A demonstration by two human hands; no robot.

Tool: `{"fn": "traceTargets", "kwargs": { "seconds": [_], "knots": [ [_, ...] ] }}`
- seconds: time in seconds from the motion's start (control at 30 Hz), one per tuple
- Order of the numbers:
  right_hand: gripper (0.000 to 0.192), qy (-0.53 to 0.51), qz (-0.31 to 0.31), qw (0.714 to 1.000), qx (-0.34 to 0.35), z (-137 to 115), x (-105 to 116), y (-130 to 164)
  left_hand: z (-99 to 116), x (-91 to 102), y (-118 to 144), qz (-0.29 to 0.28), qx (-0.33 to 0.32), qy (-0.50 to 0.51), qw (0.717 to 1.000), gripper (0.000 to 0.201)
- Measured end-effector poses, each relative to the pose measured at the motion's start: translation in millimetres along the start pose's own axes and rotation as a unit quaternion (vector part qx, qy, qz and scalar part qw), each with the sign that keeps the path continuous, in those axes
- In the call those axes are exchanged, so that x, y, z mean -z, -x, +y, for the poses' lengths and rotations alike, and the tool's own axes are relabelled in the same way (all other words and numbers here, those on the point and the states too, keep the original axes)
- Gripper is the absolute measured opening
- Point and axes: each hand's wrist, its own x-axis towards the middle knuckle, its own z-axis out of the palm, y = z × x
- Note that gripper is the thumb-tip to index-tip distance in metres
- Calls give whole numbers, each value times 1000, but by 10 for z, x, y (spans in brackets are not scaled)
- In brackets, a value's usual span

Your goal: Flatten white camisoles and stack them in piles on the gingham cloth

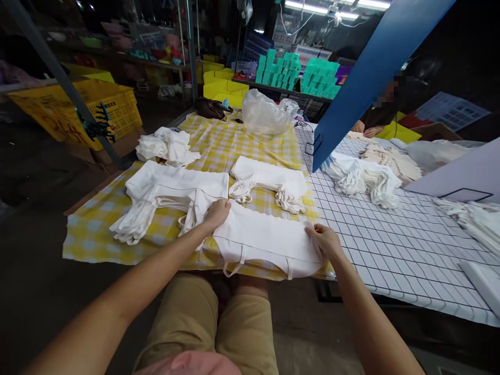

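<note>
A white strappy camisole top [269, 237] lies stretched flat at the table's front edge, its thin straps toward me. My left hand [217, 213] is closed on its upper left corner. At the right end, my right hand [323, 239] pinches the other upper corner between thumb and fingers. Left of it sits a neat stack of white tops [175, 182], straps hanging toward me. Just behind the held piece is a second, smaller stack of white tops [269, 174] with bunched straps. A crumpled white cloth heap [167, 146] lies at the back left.
A yellow checked cloth [97, 229] covers my table. A blue panel [363, 73] rises on the right, beside a white grid-patterned table [375, 245] with more garments [363, 174]. Across it, a co-worker's hands [367, 128] handle beige fabric. A clear plastic bag [269, 112] and a yellow crate [78, 112] stand farther back.
</note>
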Motion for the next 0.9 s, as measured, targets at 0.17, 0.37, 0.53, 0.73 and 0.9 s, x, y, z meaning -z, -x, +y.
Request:
{"fn": "traceTargets", "kwargs": {
  "seconds": [0.17, 0.37, 0.53, 0.73, 0.9],
  "knots": [
    [28, -7, -4, 1000, -9, -3, 23, 9, 7, 3, -24, 0, 1, -10, 1000, 24],
    [28, 90, 57, 994, -34, -142, -35, 127, 7, -31, -24, 14, -14, -23, 1000, 27],
    [28, 129, 75, 988, -28, -166, -74, 180, -4, -118, 28, 47, -36, -39, 997, 29],
    [27, -13, 6, 999, 37, 19, 52, 141, 34, -139, 118, 68, -54, -57, 995, 30],
    [27, -4, 22, 999, 33, -6, 75, 173, 41, -163, 157, 66, -66, -70, 993, 32]
  ]
}}
